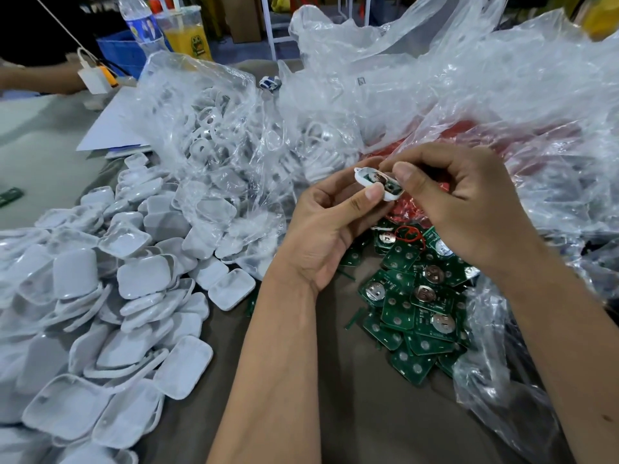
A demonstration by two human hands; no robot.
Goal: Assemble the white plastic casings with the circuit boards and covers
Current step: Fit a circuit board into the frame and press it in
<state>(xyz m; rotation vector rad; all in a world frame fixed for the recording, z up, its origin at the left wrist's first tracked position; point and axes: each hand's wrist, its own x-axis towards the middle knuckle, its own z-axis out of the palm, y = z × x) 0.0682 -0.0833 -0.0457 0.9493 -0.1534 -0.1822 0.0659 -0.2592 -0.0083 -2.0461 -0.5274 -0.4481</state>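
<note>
My left hand (330, 222) grips a small white plastic casing (365, 177) between thumb and fingers, held up above the table. A green circuit board sits inside the casing. My right hand (459, 202) pinches the casing's right end, thumb on top of the board. Below my hands lies a heap of green circuit boards (418, 296) with round metal battery holders. A big pile of white casing halves and covers (117, 296) spreads over the left of the table.
Crumpled clear plastic bags (435, 95) fill the back and right; one holds white ring-shaped parts (207, 128), another red pieces (412, 205). A bottle (140, 25), a drink cup (187, 31) and another person's arm (40, 78) are at far left.
</note>
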